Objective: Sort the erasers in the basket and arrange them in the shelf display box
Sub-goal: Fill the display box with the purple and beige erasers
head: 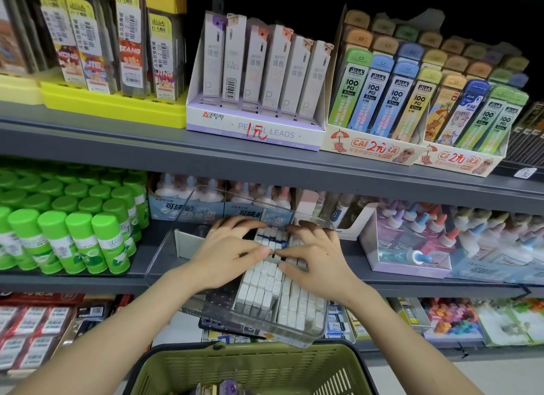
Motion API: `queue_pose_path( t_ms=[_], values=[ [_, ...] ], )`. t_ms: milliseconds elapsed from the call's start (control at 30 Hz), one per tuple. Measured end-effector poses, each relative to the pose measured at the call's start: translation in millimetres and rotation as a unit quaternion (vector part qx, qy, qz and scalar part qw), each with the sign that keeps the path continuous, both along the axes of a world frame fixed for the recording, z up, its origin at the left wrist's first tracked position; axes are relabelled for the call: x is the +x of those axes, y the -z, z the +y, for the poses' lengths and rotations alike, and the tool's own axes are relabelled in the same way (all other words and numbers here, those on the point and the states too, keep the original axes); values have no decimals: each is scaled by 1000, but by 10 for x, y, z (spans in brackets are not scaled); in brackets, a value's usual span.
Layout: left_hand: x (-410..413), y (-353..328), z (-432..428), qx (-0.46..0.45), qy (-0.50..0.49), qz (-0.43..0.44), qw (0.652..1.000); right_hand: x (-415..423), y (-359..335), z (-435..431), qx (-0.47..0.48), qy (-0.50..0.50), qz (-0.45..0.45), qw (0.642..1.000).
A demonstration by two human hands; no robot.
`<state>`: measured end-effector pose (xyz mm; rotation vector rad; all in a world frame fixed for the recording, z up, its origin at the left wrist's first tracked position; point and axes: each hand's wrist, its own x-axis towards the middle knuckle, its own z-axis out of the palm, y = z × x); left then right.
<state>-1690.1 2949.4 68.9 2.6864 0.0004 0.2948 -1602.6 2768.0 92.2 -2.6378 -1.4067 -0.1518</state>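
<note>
A clear plastic display box (250, 331) juts out from the middle shelf, tilted toward me. Rows of white erasers (259, 288) fill it, with blue-and-white wrapped erasers (272, 237) at the back. My left hand (226, 253) and my right hand (315, 259) are both over the box. Their curled fingers reach behind the blue-and-white row. The thumbs meet in front of it, so both hands pinch that row. An olive-green basket (250, 368) sits below my arms. Small purple items (229, 387) show at its bottom edge.
Green glue sticks (73, 235) stand left of the box. Glue bottles in boxes (412, 247) are to its right and behind it. Pencil lead displays (256, 100) fill the upper shelf. Packaged goods (35, 330) line the lower shelf.
</note>
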Motion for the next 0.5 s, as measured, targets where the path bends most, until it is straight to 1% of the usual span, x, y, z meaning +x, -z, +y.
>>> queue_pose_path(
  t_ms=[67,133,233,300,400,433,467,500],
  values=[
    [-51,-17,6,-37,-10,-18,999,-28,-46,-29,25,13,13,1000],
    [-148,-37,33,-53,-25,-47,997,-71,-98,-84,71,29,13,997],
    [-380,-85,94,-66,-58,-104,991,-219,-136,-200,154,40,9,987],
    [-579,-101,126,-62,-88,-138,985,-424,-147,-301,226,32,30,973],
    [-967,-61,80,-68,-134,-178,973,-906,-22,-473,343,-13,115,932],
    [-1117,-26,38,-71,-149,-189,968,-1077,90,-518,359,-25,149,921],
    [-1270,31,-14,-71,-164,-197,964,-1227,261,-557,349,-27,185,918],
    [-1417,99,-67,-65,-177,-198,962,-1346,466,-581,317,-21,228,920]
  ],
)
